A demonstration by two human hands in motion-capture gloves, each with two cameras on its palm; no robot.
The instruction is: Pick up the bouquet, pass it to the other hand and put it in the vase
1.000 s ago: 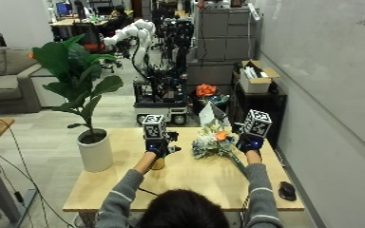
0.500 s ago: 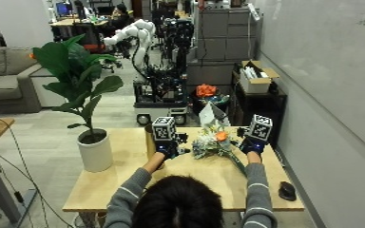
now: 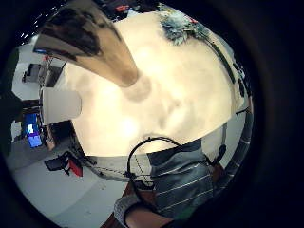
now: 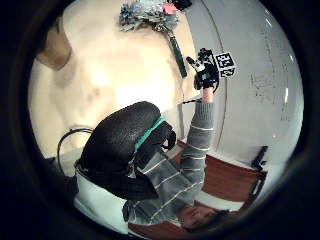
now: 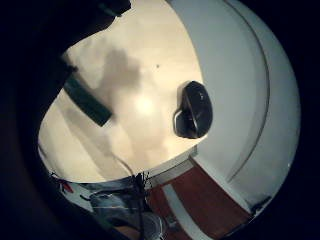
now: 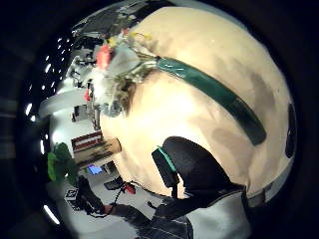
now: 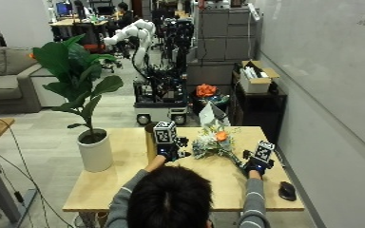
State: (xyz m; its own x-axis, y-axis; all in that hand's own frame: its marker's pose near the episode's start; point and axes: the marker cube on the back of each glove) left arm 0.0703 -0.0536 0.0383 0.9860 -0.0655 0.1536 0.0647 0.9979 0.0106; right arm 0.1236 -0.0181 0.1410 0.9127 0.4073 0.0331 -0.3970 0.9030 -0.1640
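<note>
Table [image 7: 125, 187]: bouquet [image 7: 213, 142] lies across its far middle, stem [image 6: 214, 94] running toward right hand [image 7: 257, 162]. Vase [image 7: 150, 140] stands beside bouquet, touching left hand [image 7: 168, 151]. Mouse [image 7: 287, 190] near right hand. Grip of either hand: cannot tell.

Pale matt wooden table [image 7: 125, 183], glossy brown vase [image 3: 95, 40], smooth green-wrapped bouquet [image 7: 213, 142] stem, glossy black mouse [image 5: 194, 110]

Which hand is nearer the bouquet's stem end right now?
The right hand: it sits at the lower end of the bouquet, where the green-wrapped stems point. The left hand is beside the vase, apart from the flowers.
</note>
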